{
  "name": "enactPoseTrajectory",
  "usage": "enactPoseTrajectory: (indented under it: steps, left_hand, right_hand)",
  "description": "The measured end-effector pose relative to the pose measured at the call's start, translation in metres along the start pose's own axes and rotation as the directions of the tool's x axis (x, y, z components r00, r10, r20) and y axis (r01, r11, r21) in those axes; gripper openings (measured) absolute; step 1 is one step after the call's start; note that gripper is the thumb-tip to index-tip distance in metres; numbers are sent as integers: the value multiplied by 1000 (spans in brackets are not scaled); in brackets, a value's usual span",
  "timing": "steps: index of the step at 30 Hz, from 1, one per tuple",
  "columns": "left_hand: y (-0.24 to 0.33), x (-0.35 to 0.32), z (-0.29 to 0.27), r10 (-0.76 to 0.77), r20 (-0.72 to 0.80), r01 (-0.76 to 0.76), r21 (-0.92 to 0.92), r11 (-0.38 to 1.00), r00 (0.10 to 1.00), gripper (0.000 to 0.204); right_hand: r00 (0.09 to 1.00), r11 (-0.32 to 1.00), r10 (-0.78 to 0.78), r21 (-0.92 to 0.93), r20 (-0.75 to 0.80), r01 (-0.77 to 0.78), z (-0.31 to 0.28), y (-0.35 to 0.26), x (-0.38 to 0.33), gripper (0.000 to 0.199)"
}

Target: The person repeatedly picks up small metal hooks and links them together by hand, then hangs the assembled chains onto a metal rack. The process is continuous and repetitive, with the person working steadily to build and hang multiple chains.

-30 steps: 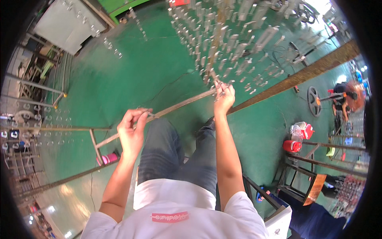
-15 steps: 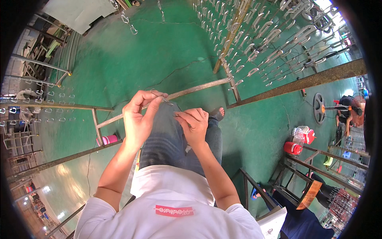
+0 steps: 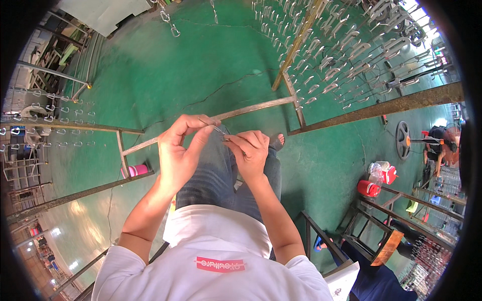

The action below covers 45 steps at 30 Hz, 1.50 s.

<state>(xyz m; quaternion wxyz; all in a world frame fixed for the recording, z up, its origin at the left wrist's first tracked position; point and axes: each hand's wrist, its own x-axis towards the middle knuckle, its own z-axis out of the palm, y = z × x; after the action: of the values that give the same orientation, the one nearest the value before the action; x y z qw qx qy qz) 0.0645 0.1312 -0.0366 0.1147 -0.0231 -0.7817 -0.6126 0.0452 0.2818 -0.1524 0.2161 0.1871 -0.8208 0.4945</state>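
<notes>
Both hands have drawn closer above the lap since half a second ago. Left hand [image 3: 179, 153] and right hand [image 3: 249, 153] pinch one thin, grey metal wire piece [image 3: 217, 129], slightly bent.

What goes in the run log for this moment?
left hand: pinching thin metal piece | right hand: pinching its other end | over lap, above green floor

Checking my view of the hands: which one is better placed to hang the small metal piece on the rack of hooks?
Probably the right hand: it lies nearer the rack and pinches the metal piece.
</notes>
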Motion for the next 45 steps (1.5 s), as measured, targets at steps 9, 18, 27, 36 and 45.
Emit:
enactPoseTrajectory:
  steps: [9,18,27,36,45]
  left_hand:
    - [2,1,0,23,8,-23,-11,1000,1000,7]
    - [4,1,-3,12,-6,-12,-7,1000,1000,7]
    - [-7,16,-6,3,-17,-1,137,991,1000,4]
    - [-11,49,-4,183,-151,-130,310,942,971,8]
    - [-11,104,-9,302,-214,-193,416,889,929,7]
  right_hand:
    - [1000,1000,-9,-24,6,9,2,7,2,14]
    - [999,999,22,28,33,-23,6,13,2,17]
    - [961,962,262,57,92,-268,-1,8,5,26]
    - [985,972,117,220,-129,-87,12,-57,95,14]
    - [988,989,30,150,-151,-7,32,-60,161,11]
